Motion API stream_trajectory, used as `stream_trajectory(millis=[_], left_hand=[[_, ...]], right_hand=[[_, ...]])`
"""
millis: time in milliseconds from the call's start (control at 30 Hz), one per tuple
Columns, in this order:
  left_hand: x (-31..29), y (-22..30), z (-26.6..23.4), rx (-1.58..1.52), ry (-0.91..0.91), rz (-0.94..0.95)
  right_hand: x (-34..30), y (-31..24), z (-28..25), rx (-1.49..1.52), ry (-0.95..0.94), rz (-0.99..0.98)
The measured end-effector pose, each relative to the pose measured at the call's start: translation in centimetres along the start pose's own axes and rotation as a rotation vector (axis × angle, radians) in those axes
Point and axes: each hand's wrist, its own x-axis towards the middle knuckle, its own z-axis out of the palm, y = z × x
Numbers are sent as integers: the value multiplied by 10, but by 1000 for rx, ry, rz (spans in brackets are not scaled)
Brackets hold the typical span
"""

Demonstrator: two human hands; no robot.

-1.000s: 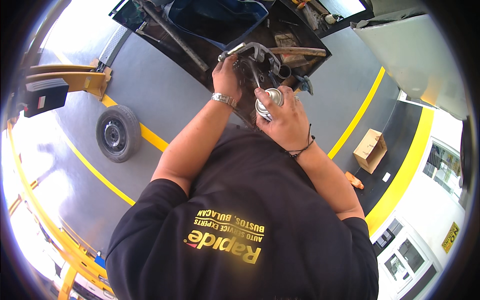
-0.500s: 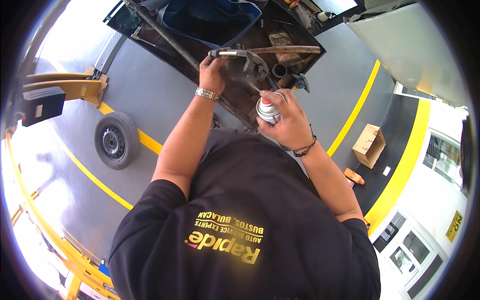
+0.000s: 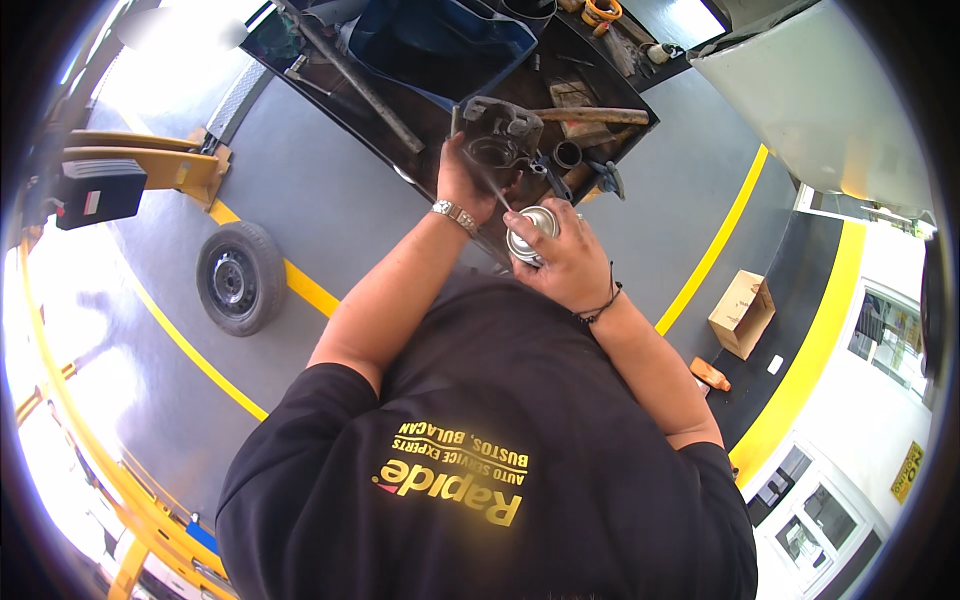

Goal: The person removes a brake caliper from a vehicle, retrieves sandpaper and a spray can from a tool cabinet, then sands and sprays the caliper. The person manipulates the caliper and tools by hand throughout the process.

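Observation:
My left hand (image 3: pixel 464 184) is closed on a grey metal brake caliper (image 3: pixel 508 118), held up over the dark workbench. Its round bore faces me. Close by on the right, my right hand (image 3: pixel 568 258) grips a silver spray can (image 3: pixel 536 228) with the index finger on top at the nozzle. A thin pale streak of spray runs from the can toward the caliper. Some of the left fingers are hidden behind the metal.
On the bench (image 3: pixel 410 172) lie a long metal bar (image 3: pixel 352 82), a blue bin (image 3: pixel 440 50), a wooden handle (image 3: pixel 590 116) and a dark ring-shaped part (image 3: pixel 567 154). A wheel (image 3: pixel 240 278) lies on the floor at left; a cardboard box (image 3: pixel 742 314) stands at right.
My left hand has moved right and slightly down, turning the caliper so that its bore faces me. My right hand with the spray can has shifted slightly down and left.

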Motion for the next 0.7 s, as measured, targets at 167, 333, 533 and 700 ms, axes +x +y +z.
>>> stream_trajectory(millis=[167, 333, 533, 700], left_hand=[[4, 0, -15, -23, -34, -49], [17, 4, -48, -132, -299, -176], [28, 9, -66, -79, -575, -177], [29, 11, -69, -155, -571, -238]], right_hand=[[-6, 5, -12, 122, 96, 14], [-23, 19, -38, 225, 57, 0], [-32, 30, -26, 259, 61, 51], [-27, 29, -13, 269, 31, 58]])
